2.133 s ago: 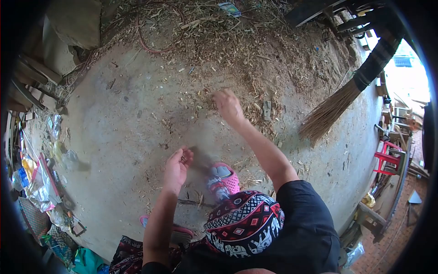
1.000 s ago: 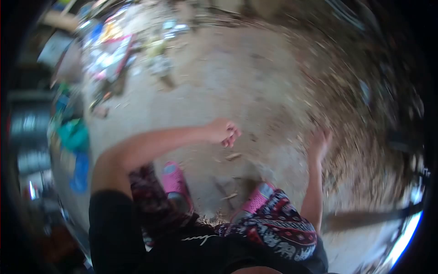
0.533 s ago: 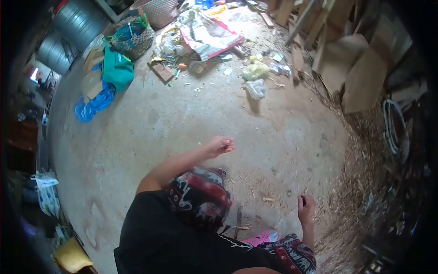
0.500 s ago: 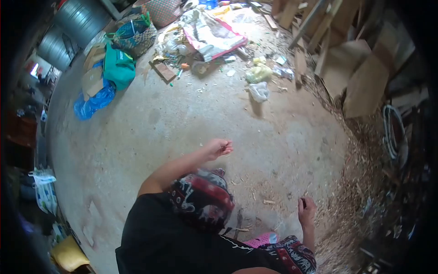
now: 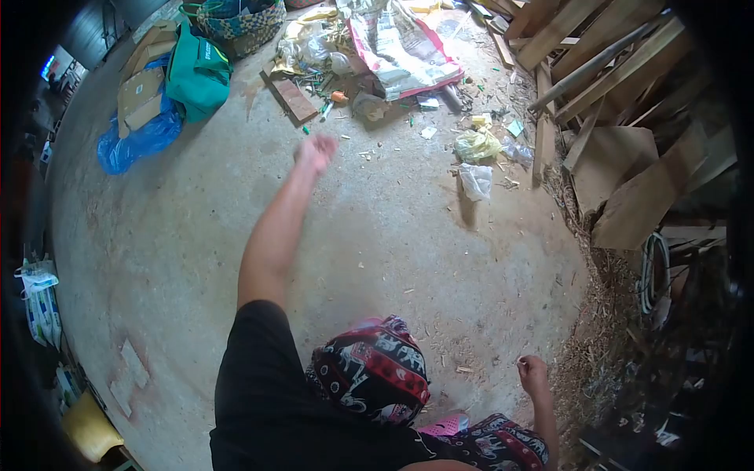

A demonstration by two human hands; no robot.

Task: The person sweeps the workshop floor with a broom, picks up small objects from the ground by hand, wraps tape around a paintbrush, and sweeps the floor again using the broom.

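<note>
My left hand (image 5: 316, 155) reaches far forward over the concrete floor, near a pile of small scraps. Its fingers look spread but are softened by motion; nothing can be made out in them. Close to it lie a flat brown wooden board (image 5: 292, 99) and an orange piece (image 5: 338, 96). My right hand (image 5: 533, 375) is low at the right beside my knee, fingers curled together. A small pale spot shows at its fingertips, too small to name. Wood chips (image 5: 465, 369) lie on the floor near that hand.
A green bag (image 5: 198, 74), blue plastic bag (image 5: 141, 145) and woven basket (image 5: 243, 30) stand at the upper left. A white sack with pink edging (image 5: 408, 63) lies ahead. Leaning boards (image 5: 609, 157) and wood shavings (image 5: 601, 314) line the right. Plastic bags (image 5: 475, 180) lie nearby.
My left arm has stretched out from above my knee, forward and to the left. My right hand has shifted slightly down and stays curled. The view has moved somewhat.
</note>
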